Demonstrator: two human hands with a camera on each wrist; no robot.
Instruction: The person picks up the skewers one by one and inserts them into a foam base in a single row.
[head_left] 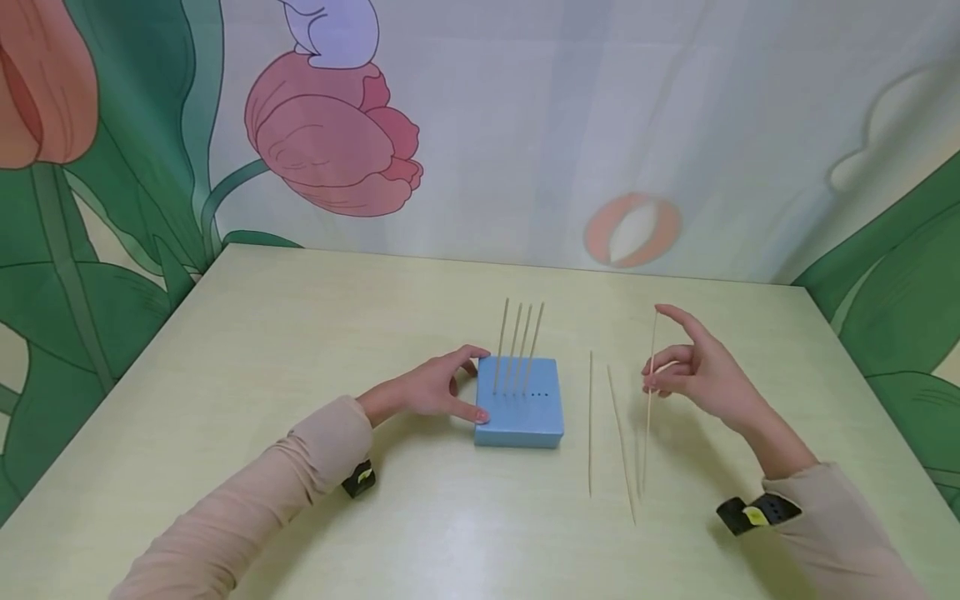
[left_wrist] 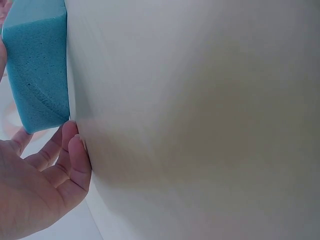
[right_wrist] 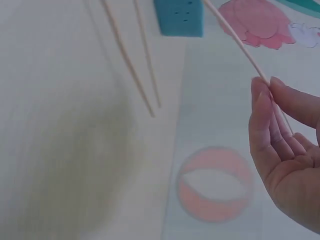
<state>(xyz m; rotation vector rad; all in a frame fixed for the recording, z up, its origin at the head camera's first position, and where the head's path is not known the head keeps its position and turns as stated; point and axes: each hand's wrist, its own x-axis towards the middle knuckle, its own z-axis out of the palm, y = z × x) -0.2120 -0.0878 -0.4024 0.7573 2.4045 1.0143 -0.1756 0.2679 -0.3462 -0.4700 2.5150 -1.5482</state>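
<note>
My left hand (head_left: pixel 435 385) grips the left side of a light blue foam block (head_left: pixel 519 423), its thumb at the near corner and index finger at the far corner. In the left wrist view, the block's side (left_wrist: pixel 37 75) shows close to the curled fingers. Several thin wooden sticks (head_left: pixel 515 346) stand upright in the block in a row, with small dark holes (head_left: pixel 539 394) to their right. Between thumb and fingers, my right hand (head_left: pixel 708 379) pinches another wooden stick (head_left: pixel 647 442) held nearly upright; the index fingertip touches its top end. The right wrist view shows this stick (right_wrist: pixel 242 47) slanting through the pinch.
Two loose sticks, one nearer the block (head_left: pixel 590 425) and one nearer the right hand (head_left: pixel 622 442), lie on the pale tabletop (head_left: pixel 360 308). A printed curtain (head_left: pixel 510 150) with tulips hangs behind the table's far edge.
</note>
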